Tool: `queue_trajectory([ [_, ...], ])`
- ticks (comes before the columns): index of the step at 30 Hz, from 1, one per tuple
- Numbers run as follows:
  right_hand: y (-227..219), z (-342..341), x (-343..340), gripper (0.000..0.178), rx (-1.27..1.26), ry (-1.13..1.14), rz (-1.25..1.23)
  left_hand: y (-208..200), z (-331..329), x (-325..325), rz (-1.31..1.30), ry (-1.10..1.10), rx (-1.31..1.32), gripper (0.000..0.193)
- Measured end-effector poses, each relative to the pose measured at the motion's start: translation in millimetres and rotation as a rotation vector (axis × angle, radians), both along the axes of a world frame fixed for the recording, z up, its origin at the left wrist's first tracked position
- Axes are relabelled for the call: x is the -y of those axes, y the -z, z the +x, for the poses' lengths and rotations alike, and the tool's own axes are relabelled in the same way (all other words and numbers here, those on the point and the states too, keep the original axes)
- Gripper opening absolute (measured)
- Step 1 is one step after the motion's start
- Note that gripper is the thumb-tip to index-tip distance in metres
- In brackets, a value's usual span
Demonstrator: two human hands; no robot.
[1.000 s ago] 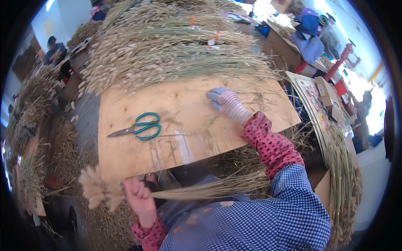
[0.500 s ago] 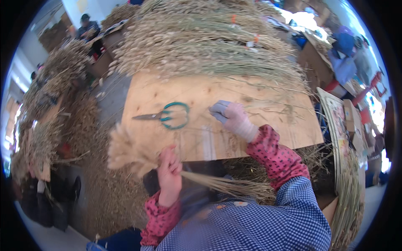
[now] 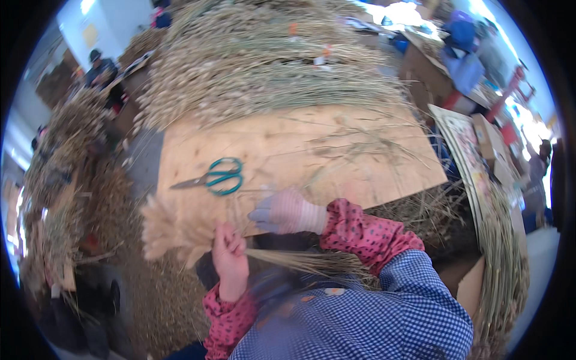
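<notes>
My left hand (image 3: 230,255) is bare and closed around a bunch of dried grass (image 3: 174,231). Its fluffy pale heads point left, and the thin stems run out to the right over my lap. Close beside it, above the stems, is my right hand (image 3: 285,212) in a pale glove with bluish fingertips. Those fingers are drawn together toward the bunch and blurred; whatever is between them is hidden. Just beyond my hands, teal-handled scissors (image 3: 206,179) lie on the wooden board (image 3: 264,135), blades to the left.
A large heap of dried grass (image 3: 258,72) covers the board's far side, heads left. Loose stems (image 3: 366,141) lie on its right part. More grass (image 3: 501,258) stands at the right by a cardboard box (image 3: 492,144). At the far left a person (image 3: 101,72) works among grass piles.
My right hand has come down and left from over the board to beside my left hand. The left hand keeps its hold on the bunch. The whole view has shifted slightly.
</notes>
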State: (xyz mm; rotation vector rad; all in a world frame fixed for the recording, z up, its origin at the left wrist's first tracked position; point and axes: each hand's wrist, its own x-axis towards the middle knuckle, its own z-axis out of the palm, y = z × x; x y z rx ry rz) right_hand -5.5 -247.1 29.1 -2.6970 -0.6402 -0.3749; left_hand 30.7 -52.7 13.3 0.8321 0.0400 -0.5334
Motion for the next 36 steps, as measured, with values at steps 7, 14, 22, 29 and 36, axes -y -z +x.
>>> queue_trajectory([
  [7,11,7,101,0.037,-0.197,0.291,-0.014,-18,-8,-23,-0.086,-0.158,-0.026,0.045],
  [14,16,23,211,0.032,-0.004,0.608,-0.02,-22,-5,-85,-0.27,-0.129,0.187,0.029],
  [22,-14,20,281,0.032,0.101,0.837,-0.022,-31,-5,-126,-0.18,-0.645,-0.113,0.026],
  [29,-20,-25,307,0.034,0.097,1.036,-0.061,-3,8,-192,-0.646,-0.379,-0.099,0.036],
  [36,-14,-57,314,0.032,-0.118,1.139,-0.165,14,7,-252,-0.54,-0.368,-0.087,0.039],
])
